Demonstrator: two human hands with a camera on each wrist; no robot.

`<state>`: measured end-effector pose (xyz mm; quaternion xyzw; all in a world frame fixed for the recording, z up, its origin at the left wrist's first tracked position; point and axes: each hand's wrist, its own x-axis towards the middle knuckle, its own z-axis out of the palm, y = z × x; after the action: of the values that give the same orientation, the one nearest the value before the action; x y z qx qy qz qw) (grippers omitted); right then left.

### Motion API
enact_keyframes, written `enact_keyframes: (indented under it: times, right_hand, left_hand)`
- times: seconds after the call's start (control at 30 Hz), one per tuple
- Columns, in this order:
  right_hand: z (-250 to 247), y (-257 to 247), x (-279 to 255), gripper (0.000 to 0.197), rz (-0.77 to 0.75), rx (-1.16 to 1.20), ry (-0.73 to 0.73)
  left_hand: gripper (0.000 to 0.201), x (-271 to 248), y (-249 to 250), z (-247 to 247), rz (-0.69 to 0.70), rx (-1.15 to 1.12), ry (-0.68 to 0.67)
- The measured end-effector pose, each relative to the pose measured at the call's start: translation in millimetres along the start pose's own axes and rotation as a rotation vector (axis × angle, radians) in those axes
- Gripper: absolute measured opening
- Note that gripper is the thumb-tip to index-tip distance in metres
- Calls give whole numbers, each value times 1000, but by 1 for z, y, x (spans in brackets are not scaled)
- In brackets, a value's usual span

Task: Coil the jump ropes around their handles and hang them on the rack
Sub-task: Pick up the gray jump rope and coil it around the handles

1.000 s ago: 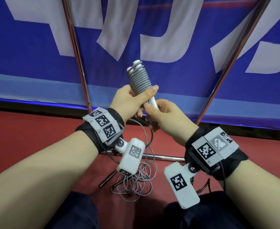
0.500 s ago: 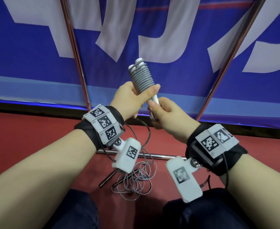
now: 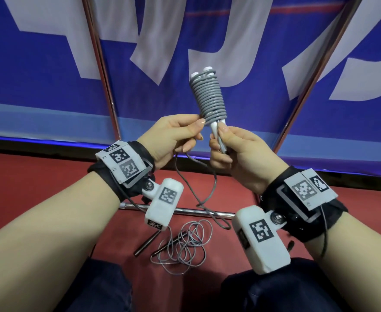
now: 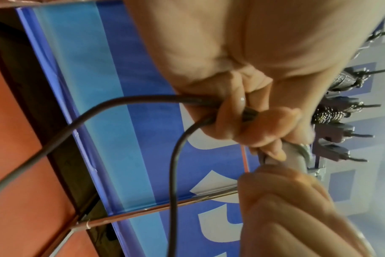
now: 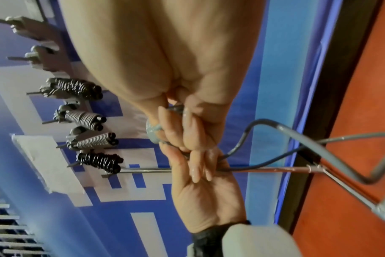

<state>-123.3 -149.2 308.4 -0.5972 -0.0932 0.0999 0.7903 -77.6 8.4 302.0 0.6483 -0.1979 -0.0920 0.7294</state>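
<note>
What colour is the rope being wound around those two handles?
Grey. The rope is coiled round white handles, clearest in the head view.

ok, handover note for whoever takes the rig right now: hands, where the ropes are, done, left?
Left hand: pinches the grey rope just below the coil.
Right hand: grips the two white handles at their lower end, coil pointing up.
Done: most of the grey rope is wound around the handles; four coiled ropes hang on the rack.
Left: wind the free loop hanging from the hands, secure it, hang it. Another loose rope lies on the red floor, uncoiled.
</note>
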Motion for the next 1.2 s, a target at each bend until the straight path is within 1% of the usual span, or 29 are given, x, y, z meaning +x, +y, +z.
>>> enact_keyframes:
  times: [0.1,0.2,0.23,0.3,0.33,0.37,0.4,0.43,0.47,0.53,0.57,0.6,0.67,0.73,0.77,0.87,0.93,0.97,1.0,1.03,1.13,1.2]
  right_hand:
    - [3,-6,-4,27,78,176,-74]
    - [6,-11,-6,15,162,388,-189]
    - [7,-11,-6,13,193,459,-245]
    - [9,-9,-4,12,254,594,-364]
    - [9,-8,-3,13,279,632,-400]
    - [9,-6,-3,16,293,651,-420]
    - [9,-4,-1,21,302,662,-432]
    - [10,-5,0,25,308,649,-428]
    - [11,-6,2,29,301,589,-393]
    - [10,-6,4,36,258,337,-234]
    - [11,-4,5,37,229,186,-142]
    - [11,-1,5,36,191,37,-56]
    - [12,8,5,24,108,-201,77]
    - [13,14,5,13,37,-335,126]
    - [13,16,5,12,6,-398,140]
    - [10,17,6,21,-94,-711,194]
    - [6,19,8,28,-119,-899,173]
    - [5,20,9,30,-108,-929,159]
    - [3,20,9,32,-88,-909,147]
    - [3,20,10,32,-65,-830,137]
    - [3,15,10,29,2,-455,66]
    - [2,13,8,30,27,-321,-4]
  left_hand:
    - [20,1,1,-4,6,-53,-55]
    - [19,3,-1,-2,28,-129,-79]
    - [34,4,-3,-3,33,-172,-90]
    - [72,7,-5,-5,20,-244,-131]
    - [80,6,-3,-5,17,-256,-167]
    - [77,6,-3,-6,29,-261,-203]
    - [68,5,-2,-6,34,-273,-227]
    - [62,5,-1,-7,23,-298,-220]
    - [60,5,0,-7,6,-322,-190]
    - [57,5,-2,-8,-25,-292,-86]
    - [52,5,-3,-8,-42,-254,-34]
    - [46,5,-5,-8,-57,-220,19]
    - [38,4,-6,-5,-83,-176,130]
    - [39,4,-6,0,-94,-163,192]
    - [39,4,-6,2,-94,-159,208]
    - [38,4,-5,8,-95,-139,264]
    - [38,3,-6,9,-93,-114,307]
    - [39,3,-7,11,-87,-89,327]
    - [40,3,-7,12,-81,-55,347]
    - [42,3,-7,13,-73,-22,365]
    - [44,3,-3,14,-69,42,387]
    - [44,3,-1,13,-77,91,373]
